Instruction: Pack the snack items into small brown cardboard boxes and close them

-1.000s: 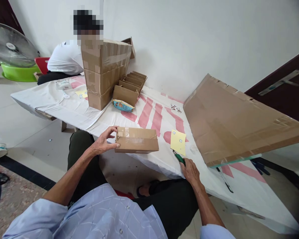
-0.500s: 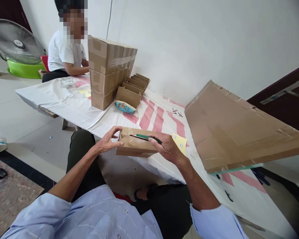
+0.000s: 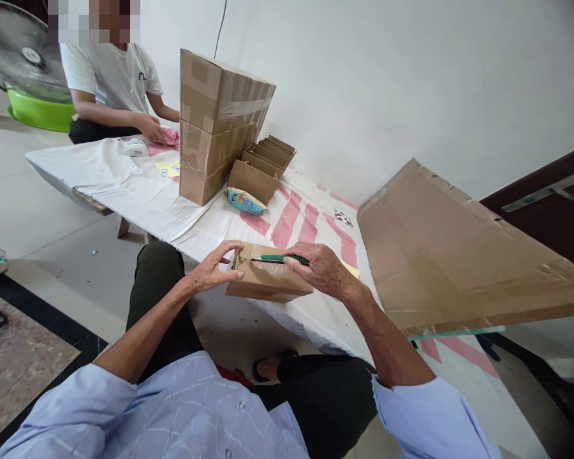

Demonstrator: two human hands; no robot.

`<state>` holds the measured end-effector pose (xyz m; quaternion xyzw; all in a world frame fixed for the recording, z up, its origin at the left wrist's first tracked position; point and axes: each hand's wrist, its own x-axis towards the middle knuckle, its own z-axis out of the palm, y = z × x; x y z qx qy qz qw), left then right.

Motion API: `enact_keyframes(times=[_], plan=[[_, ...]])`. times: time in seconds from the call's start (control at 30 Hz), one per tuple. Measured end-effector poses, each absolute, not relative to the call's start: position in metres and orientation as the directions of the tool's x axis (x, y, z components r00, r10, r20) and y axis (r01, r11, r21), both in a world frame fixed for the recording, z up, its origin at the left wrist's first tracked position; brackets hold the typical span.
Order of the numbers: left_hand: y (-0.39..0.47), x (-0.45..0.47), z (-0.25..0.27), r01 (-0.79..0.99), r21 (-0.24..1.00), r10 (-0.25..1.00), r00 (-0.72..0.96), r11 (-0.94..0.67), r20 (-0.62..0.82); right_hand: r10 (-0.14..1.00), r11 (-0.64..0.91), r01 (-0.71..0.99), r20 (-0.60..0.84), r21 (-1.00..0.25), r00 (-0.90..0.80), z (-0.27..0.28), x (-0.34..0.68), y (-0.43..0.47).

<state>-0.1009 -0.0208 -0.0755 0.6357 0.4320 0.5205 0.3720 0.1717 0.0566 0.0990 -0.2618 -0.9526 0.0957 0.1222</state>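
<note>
A small taped cardboard box lies at the near edge of the cloth-covered table. My left hand grips its left end, thumb on the near side and fingers at the far corner. Over the top of the box, my right hand is closed around a slim green utility knife. The knife lies nearly flat along the top and points left towards my left hand. Its tip is close to the taped surface; whether it cuts in, I cannot tell.
Beyond the box stand stacked cardboard boxes, a row of open cartons and a blue packet. A large cardboard sheet leans at the right. Across the table sits a person, hands near something pink.
My view has shifted slightly. The knife has turned flatter over the box, with my right hand still around it. My left hand keeps its hold. The other person's hands now show beside a pink item.
</note>
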Motion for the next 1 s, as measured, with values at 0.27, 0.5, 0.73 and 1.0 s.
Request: enact_keyframes(times=[0.27, 0.5, 0.73, 1.0], plan=[[-0.021, -0.100, -0.073, 0.168, 0.924, 0.939, 0.080, -0.343, 0.334, 0.517, 0.856, 0.511, 0.109, -0.075, -0.849, 0.112, 0.161, 0.064], [-0.022, -0.101, -0.069, 0.197, 0.916, 0.937, 0.105, -0.349, 0.334, 0.510, 0.860, 0.510, 0.038, -0.021, -0.859, 0.117, 0.154, 0.064], [-0.025, -0.093, -0.062, 0.307, 0.889, 0.940, 0.085, -0.339, 0.330, 0.527, 0.849, 0.525, -0.027, 0.056, -0.850, 0.125, 0.142, 0.066], [-0.025, -0.094, -0.067, 0.337, 0.863, 0.924, 0.071, -0.376, 0.375, 0.500, 0.866, 0.500, 0.009, -0.001, -0.866, 0.125, 0.168, 0.087]])
